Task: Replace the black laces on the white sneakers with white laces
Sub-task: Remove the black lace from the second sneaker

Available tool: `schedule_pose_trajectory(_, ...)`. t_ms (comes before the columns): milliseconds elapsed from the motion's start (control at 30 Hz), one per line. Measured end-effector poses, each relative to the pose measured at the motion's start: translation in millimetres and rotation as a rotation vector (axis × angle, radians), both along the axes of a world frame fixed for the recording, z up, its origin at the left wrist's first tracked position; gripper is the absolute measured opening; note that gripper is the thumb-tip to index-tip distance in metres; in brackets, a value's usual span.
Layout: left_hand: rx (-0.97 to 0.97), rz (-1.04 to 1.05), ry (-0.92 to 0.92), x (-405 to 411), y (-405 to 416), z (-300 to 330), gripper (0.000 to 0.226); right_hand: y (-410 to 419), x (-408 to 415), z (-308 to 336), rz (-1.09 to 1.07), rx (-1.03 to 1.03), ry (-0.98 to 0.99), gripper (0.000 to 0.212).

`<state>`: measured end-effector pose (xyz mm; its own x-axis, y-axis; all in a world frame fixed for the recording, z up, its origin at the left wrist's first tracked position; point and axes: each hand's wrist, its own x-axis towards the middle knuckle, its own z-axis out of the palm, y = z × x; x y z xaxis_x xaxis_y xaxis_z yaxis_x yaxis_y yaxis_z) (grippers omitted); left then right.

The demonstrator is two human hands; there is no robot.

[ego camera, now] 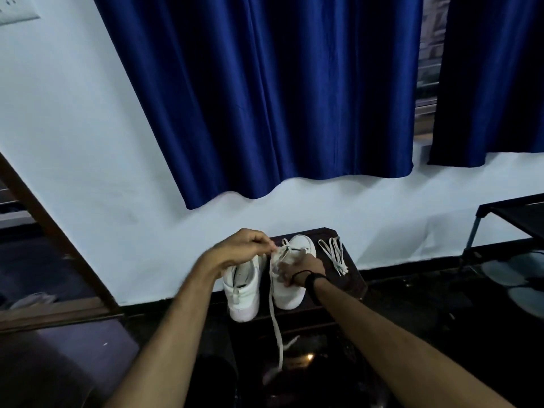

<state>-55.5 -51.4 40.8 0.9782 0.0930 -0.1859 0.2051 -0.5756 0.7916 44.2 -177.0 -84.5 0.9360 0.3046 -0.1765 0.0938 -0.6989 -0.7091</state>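
Observation:
Two white sneakers stand side by side on a dark stool [351,270], toes toward the wall. The left sneaker [243,293] shows an open tongue area with no lace visible. The right sneaker [290,295] has a white lace [276,328] partly threaded near its toe; one long end hangs down off the stool's front. My left hand [244,248] pinches the lace above the right sneaker's eyelets. My right hand [300,269], with a black band at the wrist, grips the right sneaker's upper. A second white lace [334,254] lies folded on the stool to the right.
A white wall and blue curtains [279,98] rise behind the stool. A dark wooden frame [56,240] slants at the left. A black folding table [512,213] stands at the right with pale objects beneath it. The floor is dark.

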Motion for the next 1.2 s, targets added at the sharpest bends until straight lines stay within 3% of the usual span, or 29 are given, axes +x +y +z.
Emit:
schedule_pose_trajectory(100,0.021,0.269,-0.096,24.6,6.0,-30.7,0.008,-4.5,0.4,-6.2,-0.045,-0.028,-0.08,0.051)
schedule_pose_trajectory(167,0.141,0.334,-0.066,39.8,9.4,-51.9,0.004,-7.6,11.4,-13.0,-0.023,-0.021,-0.069,0.063)
schedule_pose_trajectory(233,0.269,0.344,-0.029,51.3,6.3,-70.8,0.017,-12.9,25.4,-19.2,-0.021,-0.009,-0.069,0.065)
schedule_pose_trajectory(333,0.422,0.312,-0.048,65.5,-5.0,-92.2,0.036,-21.1,31.8,-16.5,-0.022,0.031,-0.095,0.047)
schedule_pose_trajectory(467,0.562,0.265,-0.118,96.0,-11.7,-102.1,0.031,-23.9,29.0,-23.8,-0.046,0.124,-0.112,0.028)
schedule_pose_trajectory(600,0.695,0.245,-0.047,123.8,-11.8,-103.6,0.032,-25.1,32.5,-31.4,-0.035,0.202,-0.098,0.029)
schedule_pose_trajectory(733,0.799,0.284,-0.135,131.3,-17.1,-107.1,0.026,-22.6,33.9,-36.0,-0.068,0.213,-0.089,0.028)
schedule_pose_trajectory(800,0.779,0.293,-0.14,134.7,-18.2,-105.3,0.026,-20.6,35.0,-38.7,-0.076,0.218,-0.088,0.03)
schedule_pose_trajectory(967,0.298,0.298,-0.037,143.5,-12.7,-90.5,0.011,-20.3,34.1,-39.8,-0.088,0.22,-0.069,0.027)
schedule_pose_trajectory(1033,0.366,0.262,0.003,144.3,-8.9,-85.3,0.015,-19.7,33.9,-41.6,-0.096,0.232,-0.071,0.027)
schedule_pose_trajectory(1133,0.614,0.287,0.081,140.4,-6.7,-90.1,0.045,-19.8,32.3,-40.5,-0.109,0.215,-0.07,0.025)
schedule_pose_trajectory(1200,0.683,0.313,0.111,136.1,-8.0,-100.6,0.043,-19.7,31.5,-40.5,-0.12,0.22,-0.083,0.024)
